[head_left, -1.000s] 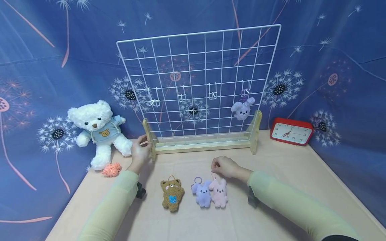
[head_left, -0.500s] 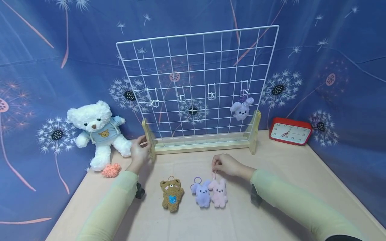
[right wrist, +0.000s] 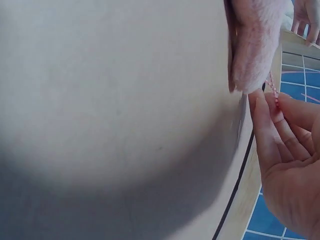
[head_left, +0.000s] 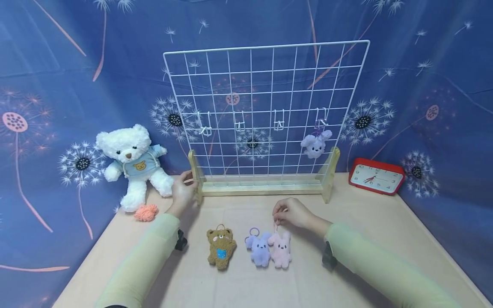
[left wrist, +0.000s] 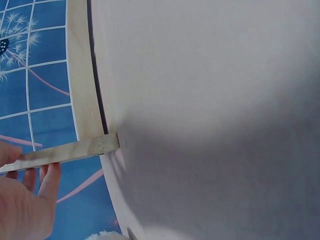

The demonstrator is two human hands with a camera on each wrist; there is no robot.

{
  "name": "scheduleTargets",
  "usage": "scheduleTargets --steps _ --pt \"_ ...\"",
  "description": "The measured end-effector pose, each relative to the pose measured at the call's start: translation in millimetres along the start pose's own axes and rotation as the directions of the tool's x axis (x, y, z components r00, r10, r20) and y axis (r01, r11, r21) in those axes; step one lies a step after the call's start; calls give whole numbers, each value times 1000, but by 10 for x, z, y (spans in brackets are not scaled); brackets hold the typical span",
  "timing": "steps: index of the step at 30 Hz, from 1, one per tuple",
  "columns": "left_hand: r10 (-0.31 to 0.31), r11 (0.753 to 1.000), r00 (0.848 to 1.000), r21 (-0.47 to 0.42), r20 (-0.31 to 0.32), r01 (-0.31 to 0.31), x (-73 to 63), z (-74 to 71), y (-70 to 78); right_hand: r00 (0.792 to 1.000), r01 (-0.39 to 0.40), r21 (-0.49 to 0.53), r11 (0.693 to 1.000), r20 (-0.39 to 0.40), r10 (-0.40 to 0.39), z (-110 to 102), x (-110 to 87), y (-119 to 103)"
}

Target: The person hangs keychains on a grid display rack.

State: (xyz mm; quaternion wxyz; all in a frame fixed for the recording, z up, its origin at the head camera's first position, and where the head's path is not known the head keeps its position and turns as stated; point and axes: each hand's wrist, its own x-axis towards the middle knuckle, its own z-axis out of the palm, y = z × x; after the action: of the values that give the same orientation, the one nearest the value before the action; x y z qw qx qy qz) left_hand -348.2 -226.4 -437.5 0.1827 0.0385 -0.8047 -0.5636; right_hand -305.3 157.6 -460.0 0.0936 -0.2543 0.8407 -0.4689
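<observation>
My right hand point(head_left: 294, 212) pinches the pink bead chain point(right wrist: 273, 86) of a pink plush bunny keychain point(head_left: 281, 251), whose body is still low at the tabletop. Touching its left side lies a lilac plush keychain point(head_left: 260, 252) with a purple ring. A brown bear keychain point(head_left: 221, 249) lies further left. My left hand point(head_left: 183, 194) grips the left wooden support point(left wrist: 75, 150) of the stand, thumb on one side and fingers on the other. Above it rises a white wire grid point(head_left: 262, 93); another lilac plush keychain point(head_left: 315, 146) hangs from its rightmost hook.
Three white hooks, such as the middle-right hook point(head_left: 279, 122), hold nothing. Left of the stand sit a white teddy bear point(head_left: 140, 164) and an orange yarn bundle point(head_left: 146, 212). A red clock point(head_left: 376, 176) stands at the right by the blue curtain point(head_left: 443, 141).
The head view has shifted slightly. My right hand has risen a little, drawing the pink chain upright from the bunny. My left hand keeps its hold on the stand.
</observation>
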Motion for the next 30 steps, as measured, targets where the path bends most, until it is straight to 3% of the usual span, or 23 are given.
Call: scheduleTargets --steps 4,10,16,30 --pt "-3 1000 1000 8 -4 3 5 8 2 1000 -17 50 999 -8 18 -8 -13 -14" --pt "1 1000 1000 6 4 -1 -3 2 -8 998 42 54 998 -42 -39 -20 -36 -55" --pt "-1 1000 1000 7 14 1 0 4 -25 997 51 69 996 -60 -47 -33 -84 -149" --pt "1 1000 1000 -8 8 -1 0 5 -14 982 113 -41 993 -145 -118 -139 -125 -476"
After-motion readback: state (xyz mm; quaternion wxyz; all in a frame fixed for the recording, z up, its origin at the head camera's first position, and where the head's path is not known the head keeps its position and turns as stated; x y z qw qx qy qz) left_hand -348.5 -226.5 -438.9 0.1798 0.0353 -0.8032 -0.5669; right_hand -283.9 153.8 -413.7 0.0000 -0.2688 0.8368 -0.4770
